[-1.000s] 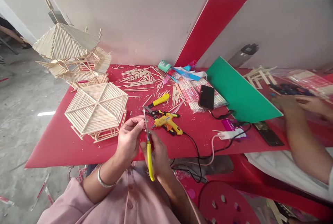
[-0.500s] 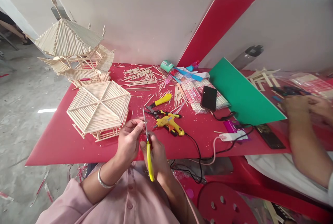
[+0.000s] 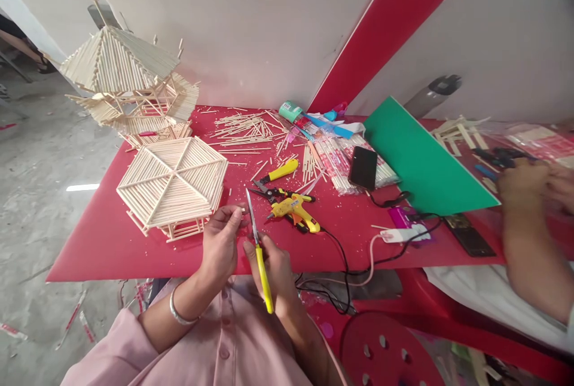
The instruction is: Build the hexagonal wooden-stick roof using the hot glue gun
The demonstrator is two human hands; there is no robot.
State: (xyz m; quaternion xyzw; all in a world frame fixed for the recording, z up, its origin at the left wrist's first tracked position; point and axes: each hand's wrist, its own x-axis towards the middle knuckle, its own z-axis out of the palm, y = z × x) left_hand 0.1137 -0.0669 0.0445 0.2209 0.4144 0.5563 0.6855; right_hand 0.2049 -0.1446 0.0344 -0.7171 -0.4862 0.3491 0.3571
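My right hand is closed round the yellow-handled scissors, whose blades point up and away over the table's near edge. My left hand pinches a short thin wooden stick right beside the blades. Both hands hover at the front edge of the red table. A flat hexagonal stick roof lies just left of my left hand. Behind it stands a taller stick pavilion.
A yellow glue gun, pliers and a yellow cutter lie just beyond my hands. Loose sticks, stick packets, a black phone and a green board sit farther back. Another person's hands work at the right.
The scissors' handle has swung slightly right in my right hand. The other person's hands have shifted a little to the right. The view has drifted slightly.
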